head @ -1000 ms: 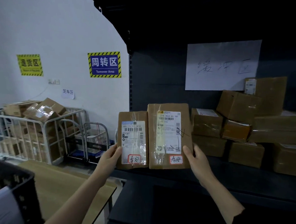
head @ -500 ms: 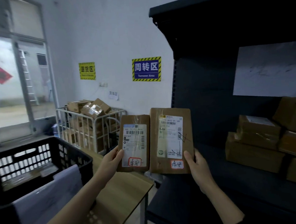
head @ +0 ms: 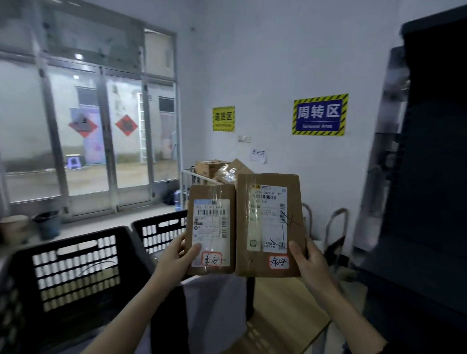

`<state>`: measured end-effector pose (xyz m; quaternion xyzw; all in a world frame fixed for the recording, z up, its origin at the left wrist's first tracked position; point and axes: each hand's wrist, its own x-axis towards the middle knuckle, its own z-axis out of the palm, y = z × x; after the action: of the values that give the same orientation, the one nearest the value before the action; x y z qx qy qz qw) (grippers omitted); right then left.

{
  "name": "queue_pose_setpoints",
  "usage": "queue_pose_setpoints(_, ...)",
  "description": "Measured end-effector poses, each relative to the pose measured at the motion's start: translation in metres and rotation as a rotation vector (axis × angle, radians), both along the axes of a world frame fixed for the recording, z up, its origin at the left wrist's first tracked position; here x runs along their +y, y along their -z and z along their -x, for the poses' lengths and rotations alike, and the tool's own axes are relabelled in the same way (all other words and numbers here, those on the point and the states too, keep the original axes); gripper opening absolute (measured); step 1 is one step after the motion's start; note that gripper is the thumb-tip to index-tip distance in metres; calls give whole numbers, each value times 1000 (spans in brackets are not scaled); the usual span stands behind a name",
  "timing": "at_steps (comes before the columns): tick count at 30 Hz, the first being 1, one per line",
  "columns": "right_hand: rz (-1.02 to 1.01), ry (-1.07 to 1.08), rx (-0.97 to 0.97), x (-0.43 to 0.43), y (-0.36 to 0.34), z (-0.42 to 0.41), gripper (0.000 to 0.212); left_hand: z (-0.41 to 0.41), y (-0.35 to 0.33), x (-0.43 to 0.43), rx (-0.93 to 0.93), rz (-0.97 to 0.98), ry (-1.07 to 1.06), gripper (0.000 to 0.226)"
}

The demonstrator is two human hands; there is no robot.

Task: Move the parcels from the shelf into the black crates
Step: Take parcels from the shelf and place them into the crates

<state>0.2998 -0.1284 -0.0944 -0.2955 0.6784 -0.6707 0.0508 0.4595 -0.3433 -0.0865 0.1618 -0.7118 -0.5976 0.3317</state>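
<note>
I hold two flat brown parcels upright, side by side, in front of me. My left hand (head: 178, 254) grips the smaller parcel (head: 212, 229) at its lower left edge. My right hand (head: 310, 262) grips the larger parcel (head: 268, 223) at its lower right corner. Both carry white shipping labels and a small handwritten red-bordered sticker. Below and to the left stand two black slatted crates: a near crate (head: 69, 269) and a farther crate (head: 159, 232), partly hidden behind the parcels. The dark shelf (head: 437, 166) rises at the right edge.
A wooden table top (head: 283, 317) lies under the parcels. A white sheet (head: 215, 307) hangs on the crate side. A white wire cage (head: 192, 179) with cardboard boxes stands by the back wall. Glass doors (head: 89, 135) fill the left.
My view has swung left from the shelf to the crates and glass doors. The two parcels stay held in both hands in front of me; the shelf's stacked boxes have left the view.
</note>
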Motion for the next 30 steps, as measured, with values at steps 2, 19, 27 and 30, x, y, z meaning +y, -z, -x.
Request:
queue_pose_setpoints(2, 18, -48, 5, -32, 2, -22, 18, -27, 1, -28, 1, 8, -43, 30)
queue_pose_setpoints(19, -37, -299, 65, -237, 12, -151, 37, -214, 23, -171, -43, 9, -347, 45)
queue_pose_setpoints(27, -57, -404, 19, -305, 20, -155, 25, -225, 36, -211, -74, -9, -463, 39)
queue_pose_setpoints(30, -77, -411, 0, -332, 25, -146, 35, -212, 38, -232, -90, -18, -499, 35)
